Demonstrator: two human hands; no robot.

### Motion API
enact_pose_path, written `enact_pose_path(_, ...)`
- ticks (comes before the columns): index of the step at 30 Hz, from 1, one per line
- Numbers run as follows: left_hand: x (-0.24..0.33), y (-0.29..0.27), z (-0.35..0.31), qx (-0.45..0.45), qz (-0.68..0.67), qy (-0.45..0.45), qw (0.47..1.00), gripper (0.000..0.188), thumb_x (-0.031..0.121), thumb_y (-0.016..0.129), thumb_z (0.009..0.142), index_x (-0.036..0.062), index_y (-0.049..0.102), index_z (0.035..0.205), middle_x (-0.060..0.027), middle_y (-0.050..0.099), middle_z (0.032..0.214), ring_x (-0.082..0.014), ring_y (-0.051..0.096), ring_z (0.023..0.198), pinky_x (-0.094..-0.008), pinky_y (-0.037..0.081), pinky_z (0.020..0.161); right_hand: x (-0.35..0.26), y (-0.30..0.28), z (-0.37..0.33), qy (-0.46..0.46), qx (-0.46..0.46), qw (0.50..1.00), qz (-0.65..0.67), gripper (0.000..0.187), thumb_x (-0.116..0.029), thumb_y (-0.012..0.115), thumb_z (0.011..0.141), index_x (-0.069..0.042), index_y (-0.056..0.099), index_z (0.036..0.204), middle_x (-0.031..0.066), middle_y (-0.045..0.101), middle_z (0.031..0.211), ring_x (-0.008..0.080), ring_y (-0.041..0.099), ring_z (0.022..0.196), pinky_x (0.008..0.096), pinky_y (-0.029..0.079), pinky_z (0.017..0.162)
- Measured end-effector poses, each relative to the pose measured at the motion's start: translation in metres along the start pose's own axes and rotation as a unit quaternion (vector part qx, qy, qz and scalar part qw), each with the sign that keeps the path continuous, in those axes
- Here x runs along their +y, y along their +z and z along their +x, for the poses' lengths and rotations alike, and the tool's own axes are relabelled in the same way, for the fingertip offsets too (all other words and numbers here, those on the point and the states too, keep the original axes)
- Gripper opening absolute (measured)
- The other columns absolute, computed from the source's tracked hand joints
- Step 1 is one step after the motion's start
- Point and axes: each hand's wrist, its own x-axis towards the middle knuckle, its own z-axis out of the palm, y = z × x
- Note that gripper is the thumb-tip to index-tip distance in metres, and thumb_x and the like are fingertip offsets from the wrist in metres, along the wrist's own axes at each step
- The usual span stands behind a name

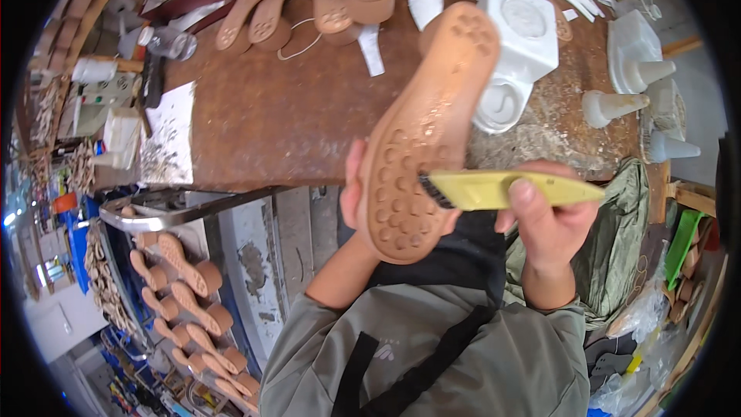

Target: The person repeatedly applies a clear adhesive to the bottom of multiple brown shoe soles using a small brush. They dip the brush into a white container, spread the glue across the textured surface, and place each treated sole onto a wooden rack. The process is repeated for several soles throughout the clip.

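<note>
My left hand (353, 185) holds a tan shoe sole (432, 100) from behind, its fingers closed round the edges. The sole faces up and stands slanted, its wide dimpled end toward me and its narrow end pointing away. Its surface shines as if wet along the middle. In my right hand (552, 224) is a brush with a flat yellow handle (494, 188), pinched between thumb and fingers. The dark bristles lie against the dimpled area, near the sole's right edge. Most of my left palm is hidden behind the sole.
A worn brown table (262, 123) lies ahead. More tan soles (332, 4) are heaped along its far side. A white plastic container (525, 27) stands beyond the sole, with nozzle-topped bottles (610, 108) at right. A rack of soles (189, 286) stands at lower left.
</note>
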Motion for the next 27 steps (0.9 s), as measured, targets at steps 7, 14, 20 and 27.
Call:
enact_pose_path(7, 0.005, -0.026, -0.017, -0.139, -0.591, -0.142, 0.781, 0.090, 0.048, 0.061, 0.077, 0.0054, 0.018, 0.143, -0.0201, 0.032, 0.142, -0.0369, 0.037, 0.129, -0.0437, 0.034, 0.105, -0.021, 0.033, -0.014, -0.129, -0.071, 0.986, -0.076, 0.013, 0.005, 0.062, 0.085, 0.009, 0.061, 0.097, 0.0149, 0.065, 0.078, 0.0121, 0.063, 0.054, 0.0207, 0.047, 0.048)
enact_pose_path(14, 0.007, -0.054, -0.018, -0.152, -0.944, -0.179, 0.231, 0.083, 0.048, 0.055, 0.082, 0.0060, 0.019, 0.144, -0.0190, 0.031, 0.144, -0.0350, 0.040, 0.128, -0.0426, 0.037, 0.104, -0.044, 0.042, -0.045, -0.171, -0.103, 0.958, -0.204, 0.016, 0.002, 0.071, 0.075, 0.007, 0.064, 0.089, 0.0131, 0.067, 0.070, 0.0174, 0.063, 0.051, 0.0263, 0.048, 0.047)
enact_pose_path(20, 0.016, -0.074, -0.025, -0.073, -0.946, -0.151, 0.278, 0.077, 0.047, 0.049, 0.086, 0.0064, 0.021, 0.144, -0.0180, 0.031, 0.145, -0.0333, 0.042, 0.127, -0.0416, 0.040, 0.104, -0.050, 0.049, -0.059, -0.240, -0.189, 0.931, -0.198, 0.018, 0.004, 0.070, 0.073, 0.008, 0.064, 0.089, 0.0118, 0.065, 0.065, 0.0177, 0.060, 0.047, 0.0263, 0.046, 0.043)
enact_pose_path(27, 0.024, -0.027, -0.030, 0.277, -0.661, 0.206, 0.666, 0.104, 0.022, 0.080, 0.070, 0.0098, 0.007, 0.143, -0.0288, 0.015, 0.144, -0.0431, 0.037, 0.128, -0.0457, 0.043, 0.101, -0.057, 0.049, -0.068, -0.299, -0.230, 0.905, -0.195, 0.023, 0.005, 0.071, 0.070, 0.011, 0.061, 0.090, 0.0146, 0.063, 0.065, 0.0196, 0.060, 0.047, 0.0286, 0.046, 0.041)
